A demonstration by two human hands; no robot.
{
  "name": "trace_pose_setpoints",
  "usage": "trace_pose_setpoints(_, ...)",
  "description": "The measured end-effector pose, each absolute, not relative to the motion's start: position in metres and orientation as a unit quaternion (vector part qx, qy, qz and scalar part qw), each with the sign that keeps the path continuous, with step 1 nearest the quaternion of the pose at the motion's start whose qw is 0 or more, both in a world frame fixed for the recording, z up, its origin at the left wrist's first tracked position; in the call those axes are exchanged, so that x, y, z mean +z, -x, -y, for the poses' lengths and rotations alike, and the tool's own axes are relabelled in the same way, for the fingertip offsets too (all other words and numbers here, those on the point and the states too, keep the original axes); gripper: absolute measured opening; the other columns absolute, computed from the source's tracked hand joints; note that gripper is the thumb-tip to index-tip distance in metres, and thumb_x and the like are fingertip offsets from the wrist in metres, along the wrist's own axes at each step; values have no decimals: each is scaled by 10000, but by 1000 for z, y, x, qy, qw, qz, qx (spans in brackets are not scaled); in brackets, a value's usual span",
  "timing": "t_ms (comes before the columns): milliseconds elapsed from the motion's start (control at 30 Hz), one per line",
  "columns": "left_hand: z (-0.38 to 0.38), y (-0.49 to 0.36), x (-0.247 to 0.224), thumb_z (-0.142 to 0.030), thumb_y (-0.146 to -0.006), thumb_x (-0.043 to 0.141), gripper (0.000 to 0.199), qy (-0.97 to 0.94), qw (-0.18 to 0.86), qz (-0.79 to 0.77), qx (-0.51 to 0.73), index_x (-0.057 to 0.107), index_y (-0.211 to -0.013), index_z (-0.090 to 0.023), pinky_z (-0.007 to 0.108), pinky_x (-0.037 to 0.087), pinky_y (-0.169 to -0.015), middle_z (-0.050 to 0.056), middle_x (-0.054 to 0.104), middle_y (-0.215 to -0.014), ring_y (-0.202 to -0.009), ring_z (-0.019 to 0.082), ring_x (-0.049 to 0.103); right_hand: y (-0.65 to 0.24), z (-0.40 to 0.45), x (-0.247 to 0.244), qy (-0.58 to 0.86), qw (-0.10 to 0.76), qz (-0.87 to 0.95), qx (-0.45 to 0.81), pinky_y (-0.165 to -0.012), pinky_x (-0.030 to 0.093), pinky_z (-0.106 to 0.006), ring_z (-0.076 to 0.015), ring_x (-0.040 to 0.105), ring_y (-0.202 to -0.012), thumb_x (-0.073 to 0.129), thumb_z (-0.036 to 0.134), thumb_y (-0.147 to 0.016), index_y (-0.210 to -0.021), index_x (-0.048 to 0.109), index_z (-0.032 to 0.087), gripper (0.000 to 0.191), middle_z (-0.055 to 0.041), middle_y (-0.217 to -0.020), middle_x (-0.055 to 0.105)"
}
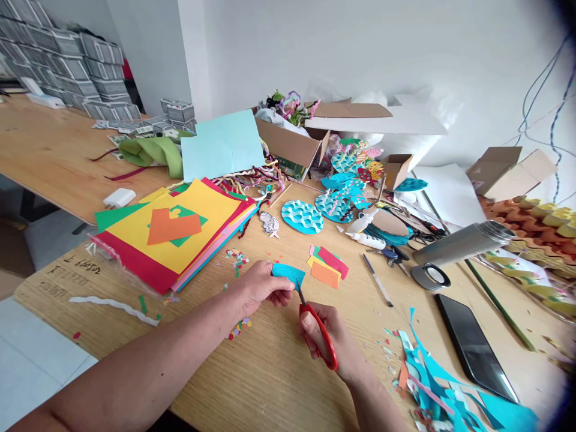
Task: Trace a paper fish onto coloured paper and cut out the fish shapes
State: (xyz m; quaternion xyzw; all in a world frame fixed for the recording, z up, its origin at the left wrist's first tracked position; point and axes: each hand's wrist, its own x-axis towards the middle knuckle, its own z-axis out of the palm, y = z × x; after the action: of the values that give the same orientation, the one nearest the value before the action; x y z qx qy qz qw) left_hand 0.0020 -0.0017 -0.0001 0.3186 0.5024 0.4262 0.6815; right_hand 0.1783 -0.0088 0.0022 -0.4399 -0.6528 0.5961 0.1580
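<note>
A small blue piece of paper (288,274) is pinched in the fingers of my left hand (265,285), over the middle of the wooden table. My right hand (324,336) is closed round the red handles of a pair of scissors (332,354). The scissor tips meet the paper's lower right edge; whether the blades are parted is too small to tell. Just right of the blue paper lie small cut pieces of red, yellow and orange paper (324,276). Beneath my left wrist are small coloured paper dots (240,328).
Coloured sheets (130,234) are stacked at the left. Blue decorated ovals (302,216), glue bottles (366,240) and boxes (288,144) stand further back. At the right are a pen (378,280), a metal flask (463,243), a phone (476,347) and blue scraps (438,384).
</note>
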Motion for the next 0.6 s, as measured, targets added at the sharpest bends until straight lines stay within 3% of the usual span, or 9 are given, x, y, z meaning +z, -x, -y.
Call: trace_pose_setpoints(600,2,-3,-1,-303,-546,678,182,-313,686,-498,429,589,-561,-145,210,352,-438,-12,596,-515,-439,86,535,-180,9,2,444,166,636,609,-347,252,-199,-56,328,-347,599,731,-684,-581,380,208,576,80,-442,347)
